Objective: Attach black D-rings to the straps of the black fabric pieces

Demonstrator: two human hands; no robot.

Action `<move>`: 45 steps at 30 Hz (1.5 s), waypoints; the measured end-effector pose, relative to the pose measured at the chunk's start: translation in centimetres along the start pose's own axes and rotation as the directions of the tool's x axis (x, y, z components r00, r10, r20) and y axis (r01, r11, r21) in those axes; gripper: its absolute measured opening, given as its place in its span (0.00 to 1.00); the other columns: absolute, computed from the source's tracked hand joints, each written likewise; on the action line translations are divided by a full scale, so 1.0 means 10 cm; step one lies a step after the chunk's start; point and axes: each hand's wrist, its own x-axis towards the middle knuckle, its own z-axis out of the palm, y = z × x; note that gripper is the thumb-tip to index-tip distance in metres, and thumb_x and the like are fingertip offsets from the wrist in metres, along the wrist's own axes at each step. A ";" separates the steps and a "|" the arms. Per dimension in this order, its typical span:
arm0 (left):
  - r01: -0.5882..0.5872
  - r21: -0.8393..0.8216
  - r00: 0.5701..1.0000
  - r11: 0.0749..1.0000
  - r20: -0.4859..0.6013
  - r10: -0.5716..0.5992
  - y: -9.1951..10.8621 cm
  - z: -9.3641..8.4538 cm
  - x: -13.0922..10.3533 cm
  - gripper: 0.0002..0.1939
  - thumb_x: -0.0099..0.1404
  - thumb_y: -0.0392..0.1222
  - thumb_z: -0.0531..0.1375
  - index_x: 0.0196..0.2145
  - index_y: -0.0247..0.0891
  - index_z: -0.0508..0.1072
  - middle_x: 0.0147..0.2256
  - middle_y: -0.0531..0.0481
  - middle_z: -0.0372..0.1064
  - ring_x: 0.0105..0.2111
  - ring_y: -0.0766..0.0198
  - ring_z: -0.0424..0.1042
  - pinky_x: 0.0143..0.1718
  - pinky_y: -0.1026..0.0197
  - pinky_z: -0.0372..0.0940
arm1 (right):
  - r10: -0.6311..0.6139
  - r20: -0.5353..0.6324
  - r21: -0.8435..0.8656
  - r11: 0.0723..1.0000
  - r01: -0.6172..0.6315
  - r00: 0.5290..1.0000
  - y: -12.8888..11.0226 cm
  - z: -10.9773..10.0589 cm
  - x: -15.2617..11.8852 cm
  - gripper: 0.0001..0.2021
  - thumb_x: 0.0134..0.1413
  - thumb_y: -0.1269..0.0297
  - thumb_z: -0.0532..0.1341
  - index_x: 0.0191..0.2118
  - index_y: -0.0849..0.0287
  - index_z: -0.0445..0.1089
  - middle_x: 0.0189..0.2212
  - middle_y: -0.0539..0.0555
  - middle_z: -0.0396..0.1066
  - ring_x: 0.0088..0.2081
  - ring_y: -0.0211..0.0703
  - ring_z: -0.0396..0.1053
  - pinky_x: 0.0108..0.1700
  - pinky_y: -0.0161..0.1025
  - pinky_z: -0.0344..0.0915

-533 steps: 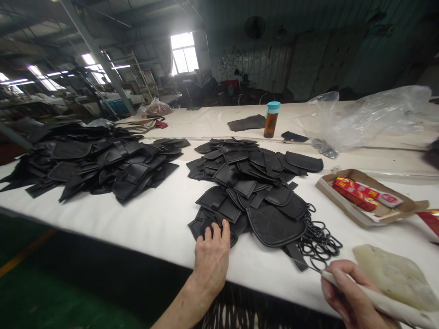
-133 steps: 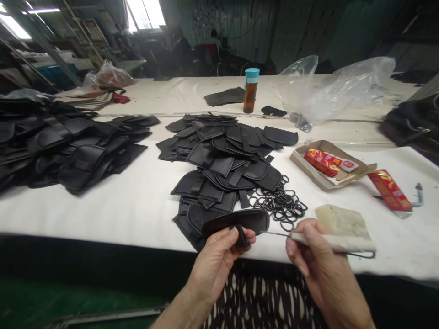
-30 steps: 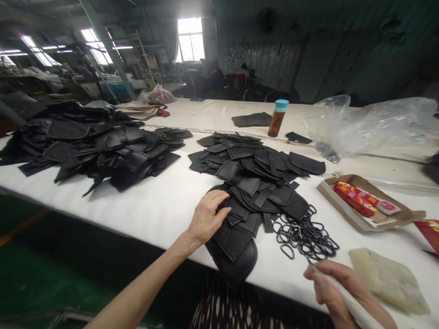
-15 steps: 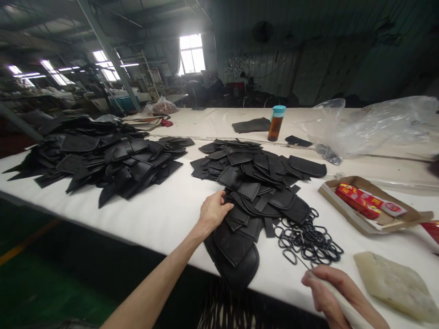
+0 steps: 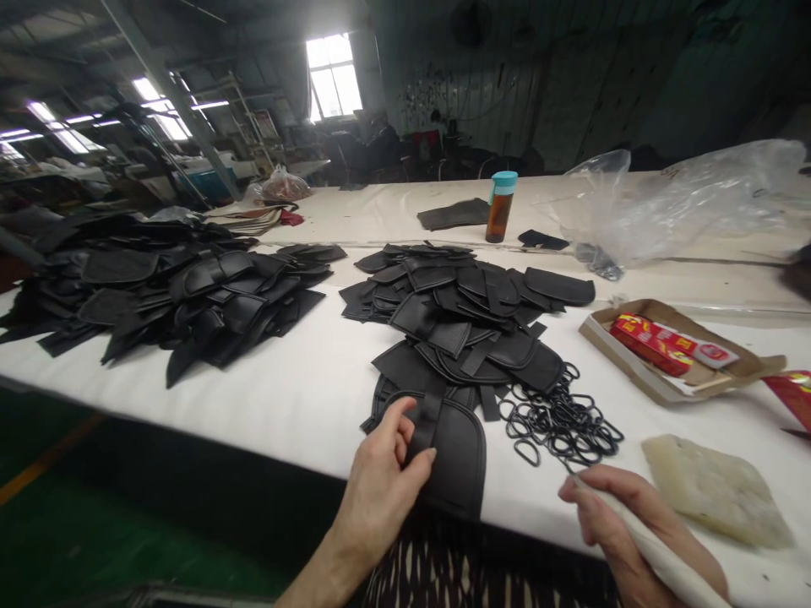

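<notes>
My left hand (image 5: 388, 469) is over a black leather-like flap piece (image 5: 457, 452) with rounded corners and a strap across it, at the table's front edge. Its thumb and index finger are apart, the other fingers curled near the strap. In my right hand (image 5: 639, 523) is an awl-like tool (image 5: 662, 545) with a pale handle and a thin dark tip. That tip points at a heap of black D-shaped rings (image 5: 561, 422). Beyond my left hand lies a pile of similar black pieces (image 5: 472, 317).
Another large black pile (image 5: 183, 291) spreads over the white table (image 5: 279, 397) at left. To the right are a cardboard box (image 5: 681, 393) with red packets and a yellowish block (image 5: 715, 490). Farther back stand a blue-lidded bottle (image 5: 500, 207) and clear plastic bags (image 5: 690, 207).
My left hand has come nearer from the pile's edge, its fingers spreading apart. A strapped flap piece now lies on top at the table edge. My right hand still holds the awl near the rings.
</notes>
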 end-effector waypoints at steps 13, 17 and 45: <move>-0.105 0.720 0.980 0.686 -0.044 0.195 0.28 0.38 0.33 0.13 0.64 0.46 0.53 0.40 0.35 0.69 0.39 0.45 0.67 0.32 0.57 0.72 0.31 0.59 0.62 | -0.199 -0.064 0.005 0.980 0.199 0.978 -0.06 -0.04 0.04 0.05 0.52 0.62 0.62 0.32 0.57 0.69 0.24 0.49 0.73 0.22 0.37 0.70 0.24 0.28 0.67; -0.028 0.748 0.985 0.663 -0.093 0.146 0.35 0.50 0.49 0.11 0.62 0.47 0.55 0.35 0.36 0.69 0.37 0.44 0.68 0.32 0.54 0.71 0.27 0.59 0.57 | -0.496 0.106 -0.090 0.858 0.505 0.862 0.18 0.02 0.06 0.10 0.60 0.67 0.55 0.46 0.60 0.67 0.29 0.53 0.73 0.27 0.39 0.71 0.31 0.34 0.68; 0.051 -0.349 0.992 0.936 0.126 -0.007 0.04 0.39 0.20 0.09 0.59 0.46 0.58 0.28 0.39 0.63 0.17 0.60 0.58 0.18 0.70 0.59 0.19 0.69 0.57 | -0.616 0.531 -0.385 0.436 0.813 0.582 0.20 0.39 0.51 0.10 0.60 0.75 0.52 0.34 0.62 0.70 0.32 0.58 0.69 0.39 0.49 0.63 0.44 0.45 0.60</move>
